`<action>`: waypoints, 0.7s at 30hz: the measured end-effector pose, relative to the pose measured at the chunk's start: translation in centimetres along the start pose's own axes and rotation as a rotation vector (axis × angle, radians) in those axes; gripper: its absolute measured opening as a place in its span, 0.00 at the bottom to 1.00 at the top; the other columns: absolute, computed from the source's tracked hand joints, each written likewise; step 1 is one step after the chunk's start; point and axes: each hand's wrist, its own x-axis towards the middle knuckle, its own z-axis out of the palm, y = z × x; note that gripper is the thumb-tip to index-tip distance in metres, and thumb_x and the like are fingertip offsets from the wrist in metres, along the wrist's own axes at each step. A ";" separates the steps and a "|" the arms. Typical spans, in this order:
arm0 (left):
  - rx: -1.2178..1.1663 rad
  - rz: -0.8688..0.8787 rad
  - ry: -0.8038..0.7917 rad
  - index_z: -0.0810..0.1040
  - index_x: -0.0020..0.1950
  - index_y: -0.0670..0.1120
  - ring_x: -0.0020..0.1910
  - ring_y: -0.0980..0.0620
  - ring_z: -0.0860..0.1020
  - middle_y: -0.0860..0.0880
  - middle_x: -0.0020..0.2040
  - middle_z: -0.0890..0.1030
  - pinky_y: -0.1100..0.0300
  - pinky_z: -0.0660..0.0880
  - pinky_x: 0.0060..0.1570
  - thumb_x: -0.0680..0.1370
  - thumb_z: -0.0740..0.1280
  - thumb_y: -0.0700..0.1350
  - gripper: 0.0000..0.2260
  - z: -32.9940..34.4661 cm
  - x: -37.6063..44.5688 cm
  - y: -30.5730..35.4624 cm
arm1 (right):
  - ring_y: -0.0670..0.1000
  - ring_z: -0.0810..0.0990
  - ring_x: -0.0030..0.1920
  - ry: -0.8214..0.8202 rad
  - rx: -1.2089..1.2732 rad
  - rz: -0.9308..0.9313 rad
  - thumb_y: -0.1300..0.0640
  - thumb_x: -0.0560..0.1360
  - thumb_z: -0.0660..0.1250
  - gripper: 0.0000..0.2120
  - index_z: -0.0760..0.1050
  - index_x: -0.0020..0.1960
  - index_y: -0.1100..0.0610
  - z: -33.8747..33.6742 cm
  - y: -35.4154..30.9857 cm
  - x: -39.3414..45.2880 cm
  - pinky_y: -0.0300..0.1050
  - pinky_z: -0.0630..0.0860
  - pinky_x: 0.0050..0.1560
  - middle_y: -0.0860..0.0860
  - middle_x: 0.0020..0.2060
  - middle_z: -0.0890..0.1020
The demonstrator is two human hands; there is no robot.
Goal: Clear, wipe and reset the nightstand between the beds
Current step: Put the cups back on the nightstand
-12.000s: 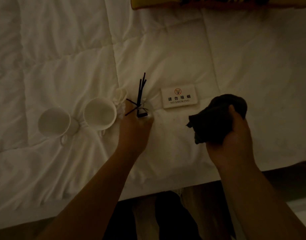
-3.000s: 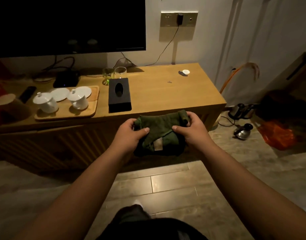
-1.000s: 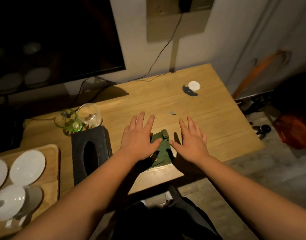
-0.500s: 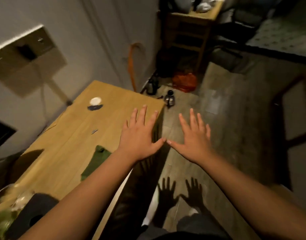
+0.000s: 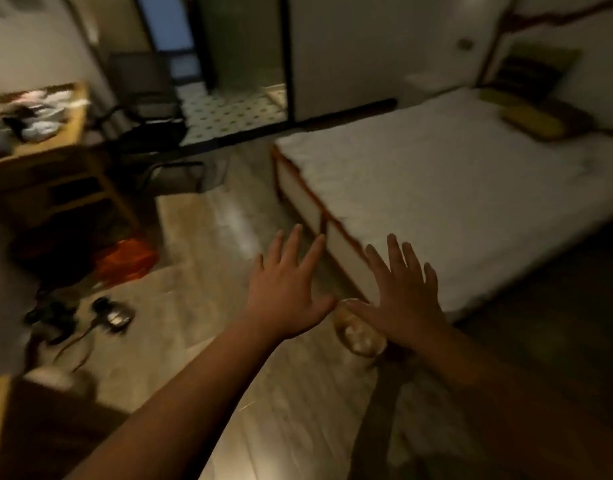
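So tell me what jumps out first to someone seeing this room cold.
Two bare hands, the left hand and the right hand, are spread open with fingers splayed in the middle foreground, holding nothing. Behind them to the right stretches a white bed with a yellow pillow at its far end. On the floor to the left lies a red-orange bag, with a small kettle nearer the camera.

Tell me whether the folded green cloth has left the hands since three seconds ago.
Yes. Left hand and right hand hover open and empty above the wooden floor; no cloth is visible.
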 end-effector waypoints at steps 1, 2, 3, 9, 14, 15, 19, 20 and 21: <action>-0.008 0.049 0.004 0.44 0.77 0.59 0.77 0.40 0.49 0.46 0.79 0.49 0.35 0.60 0.68 0.70 0.50 0.74 0.40 0.7 1.6 2.2 | 0.53 0.36 0.76 0.004 -0.012 0.039 0.17 0.61 0.41 0.48 0.33 0.74 0.38 -0.5 2.7 0.0 0.63 0.43 0.71 0.47 0.76 0.35; -0.031 0.143 -0.021 0.42 0.77 0.60 0.77 0.40 0.48 0.46 0.79 0.48 0.35 0.59 0.68 0.70 0.50 0.74 0.40 1.5 5.5 7.8 | 0.53 0.35 0.76 0.025 -0.021 0.145 0.17 0.61 0.41 0.48 0.33 0.74 0.38 -2.2 8.9 -0.5 0.64 0.42 0.71 0.47 0.76 0.34; -0.041 0.171 -0.025 0.41 0.77 0.60 0.77 0.40 0.47 0.46 0.80 0.47 0.35 0.58 0.69 0.70 0.50 0.74 0.40 1.9 6.8 9.6 | 0.53 0.35 0.75 0.029 -0.030 0.178 0.16 0.60 0.40 0.49 0.33 0.74 0.38 -2.7 10.9 -0.7 0.64 0.41 0.71 0.47 0.76 0.34; -0.081 0.407 -0.037 0.40 0.77 0.59 0.77 0.40 0.45 0.48 0.80 0.44 0.35 0.55 0.69 0.70 0.49 0.75 0.40 4.5 15.0 21.7 | 0.58 0.40 0.76 0.062 -0.115 0.444 0.16 0.61 0.42 0.50 0.39 0.75 0.41 -6.1 23.8 -1.6 0.68 0.47 0.71 0.51 0.77 0.38; -0.083 0.585 -0.059 0.40 0.77 0.58 0.77 0.40 0.46 0.47 0.80 0.44 0.34 0.57 0.68 0.70 0.46 0.76 0.41 7.6 22.1 30.4 | 0.59 0.44 0.76 0.119 -0.182 0.608 0.17 0.61 0.42 0.51 0.43 0.75 0.44 -7.4 31.6 -1.7 0.66 0.47 0.69 0.50 0.77 0.43; -0.093 0.611 -0.066 0.41 0.77 0.59 0.77 0.40 0.45 0.47 0.80 0.44 0.34 0.56 0.68 0.69 0.44 0.77 0.41 8.5 23.7 32.1 | 0.58 0.43 0.76 0.130 -0.184 0.645 0.17 0.60 0.42 0.51 0.43 0.75 0.44 -7.4 33.5 -1.4 0.66 0.46 0.68 0.49 0.77 0.42; -0.109 0.714 -0.096 0.39 0.77 0.59 0.77 0.41 0.44 0.48 0.79 0.42 0.35 0.54 0.69 0.69 0.42 0.78 0.42 11.6 30.1 37.6 | 0.53 0.34 0.74 0.180 -0.199 0.775 0.16 0.60 0.46 0.52 0.40 0.75 0.42 -7.5 40.0 0.6 0.64 0.37 0.68 0.47 0.76 0.38; -0.103 0.736 -0.105 0.39 0.77 0.59 0.77 0.41 0.43 0.48 0.79 0.41 0.35 0.54 0.69 0.69 0.44 0.77 0.42 12.3 32.0 38.9 | 0.53 0.34 0.74 0.179 -0.202 0.810 0.16 0.61 0.45 0.51 0.38 0.75 0.42 -7.6 41.8 1.2 0.64 0.36 0.68 0.48 0.76 0.37; -0.097 0.757 -0.109 0.38 0.77 0.58 0.77 0.41 0.43 0.48 0.79 0.41 0.35 0.54 0.70 0.69 0.44 0.77 0.42 12.9 33.7 40.1 | 0.54 0.34 0.75 0.173 -0.198 0.835 0.16 0.61 0.44 0.51 0.37 0.75 0.42 -7.8 43.4 1.8 0.64 0.36 0.68 0.49 0.76 0.36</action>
